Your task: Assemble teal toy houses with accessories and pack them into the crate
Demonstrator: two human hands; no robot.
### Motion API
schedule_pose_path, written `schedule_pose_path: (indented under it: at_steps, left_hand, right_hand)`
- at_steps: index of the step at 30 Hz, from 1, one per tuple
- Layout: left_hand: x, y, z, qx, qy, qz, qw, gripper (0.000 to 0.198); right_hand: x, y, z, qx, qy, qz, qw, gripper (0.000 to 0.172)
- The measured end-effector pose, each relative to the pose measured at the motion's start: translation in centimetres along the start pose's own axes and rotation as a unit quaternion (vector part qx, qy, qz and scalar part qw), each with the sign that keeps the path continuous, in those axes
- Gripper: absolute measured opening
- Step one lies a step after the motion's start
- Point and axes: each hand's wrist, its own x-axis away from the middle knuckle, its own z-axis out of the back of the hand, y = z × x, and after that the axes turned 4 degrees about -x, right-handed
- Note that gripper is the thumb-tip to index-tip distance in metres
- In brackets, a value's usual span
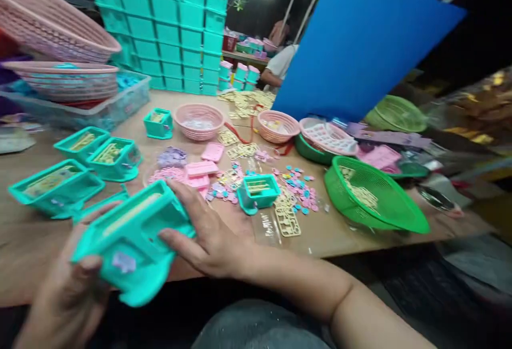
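Close to me, above the table's near edge, a turquoise plastic toy box (pixel 138 245) is held tilted between both hands. It has cream pieces in its open top and a small lilac part on its side. My left hand (pixel 80 279) grips its left end, thumb on the near face. My right hand (pixel 208 232) wraps the right end, thumb pressed on the front and fingers over the top edge. Behind it stand more turquoise boxes (pixel 56 186) with cream pieces inside. Another turquoise box (pixel 259 194) sits among loose pink and blue pieces (pixel 302 189).
Stacked turquoise boxes (pixel 160 29) rise at the back left. Pink baskets (pixel 199 121) stand mid-table, a green basket (pixel 376 200) at right. A large blue panel (pixel 360 45) leans behind. Pink lids (pixel 202 169) and a cream sprue (pixel 288 221) lie nearby. Another person's arm (pixel 272 77) shows beyond.
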Motion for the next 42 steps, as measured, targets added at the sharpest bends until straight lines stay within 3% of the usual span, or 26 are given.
schedule_pose_path:
  at_steps: [3, 5, 9, 13, 16, 20, 23, 26, 29, 34, 40, 42]
  left_hand:
    - [2.4, -5.8, -5.5, -0.017, -0.054, 0.072, 0.996, 0.088]
    - [3.0, -8.3, -8.4, -0.035, -0.092, 0.126, 0.987, 0.085]
    - [3.3, -11.1, -13.5, -0.084, -0.136, 0.169, 0.972, 0.070]
    - [2.8, -12.5, -16.8, -0.160, -0.126, 0.181, 0.962, 0.066]
    - [1.9, -13.0, -17.8, -0.197, -0.108, 0.144, 0.964, 0.070]
    - [1.1, -13.4, -19.3, -0.232, -0.108, 0.091, 0.962, 0.074]
    - [0.9, -14.2, -21.2, -0.196, -0.124, 0.118, 0.966, 0.077]
    - [0.8, -15.0, -23.2, -0.134, -0.122, 0.177, 0.967, 0.073]
    - [0.6, -15.4, -24.1, -0.095, -0.126, 0.201, 0.967, 0.068]
    - [0.5, -14.7, -23.5, -0.101, -0.146, 0.190, 0.966, 0.063]
    - [1.3, -13.4, -21.7, -0.072, -0.102, 0.211, 0.970, 0.070]
    - [1.1, -13.9, -21.6, -0.048, -0.105, 0.228, 0.967, 0.075]
  right_hand:
    - [7.1, 0.7, 3.2, 0.023, 0.076, -0.086, 0.993, 0.058]
    - [11.0, 1.7, 5.1, 0.036, 0.095, -0.127, 0.987, 0.056]
    - [16.6, 4.0, 7.7, 0.081, 0.110, -0.190, 0.972, 0.056]
    - [20.3, 6.0, 9.2, 0.147, 0.154, -0.186, 0.959, 0.052]
    - [22.3, 7.8, 11.2, 0.207, 0.205, -0.186, 0.938, 0.037]
    - [24.7, 12.0, 15.7, 0.339, 0.270, -0.227, 0.872, 0.030]
    - [26.7, 15.5, 19.0, 0.420, 0.258, -0.283, 0.823, 0.038]
    - [28.3, 17.7, 20.9, 0.439, 0.209, -0.319, 0.813, 0.038]
    - [28.6, 17.5, 21.5, 0.444, 0.216, -0.310, 0.812, 0.036]
    - [26.9, 13.8, 21.4, 0.385, 0.298, -0.247, 0.838, 0.028]
    - [27.5, 12.3, 19.4, 0.459, 0.202, -0.270, 0.822, 0.035]
    - [27.5, 12.5, 18.6, 0.431, 0.193, -0.264, 0.841, 0.045]
